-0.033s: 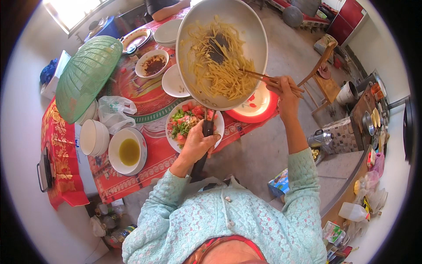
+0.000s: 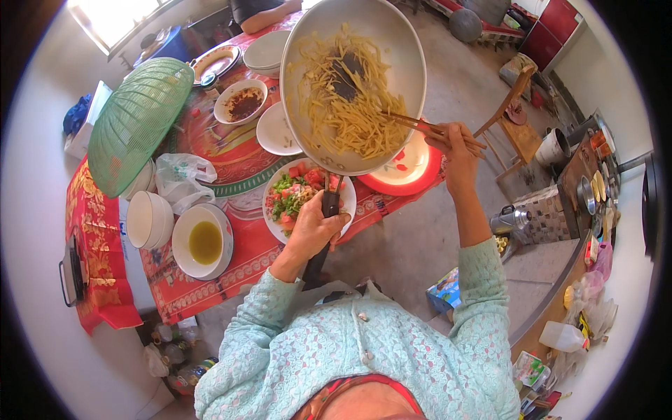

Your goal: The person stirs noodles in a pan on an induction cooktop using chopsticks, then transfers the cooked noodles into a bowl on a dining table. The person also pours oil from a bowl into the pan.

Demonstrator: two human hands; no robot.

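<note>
One pan [image 2: 404,49], pale inside and filled with many yellow shreds [image 2: 371,129], sits up over the tabletop [image 2: 185,292], straight ahead of you; whether its underside touches anything below cannot be told. Your left grip [image 2: 318,227] is wrapped around its single black handle [image 2: 332,203]. Your right grip [image 2: 458,143] pinches wooden chopsticks [image 2: 420,124], too close together to count, with their tips among the shreds.

Partly behind the pan you have one red-rimmed basin [image 2: 435,168] on the right, and one white plate [image 2: 349,204] nearer you, bearing red chunks and chopped green pieces [image 2: 285,203]. To the pan's left are one white bowl [image 2: 275,133] close beside it and one bowl of dark sauce [image 2: 222,113] farther off. Toward your left stand one bowl of yellowish liquid [image 2: 183,234], at least two nested white bowls [image 2: 142,218] just beside it, one clear plastic bag [image 2: 183,178] and one green mesh food cover [image 2: 136,126], tilted. At the far edge, one forearm of another person [image 2: 269,19] shows
</note>
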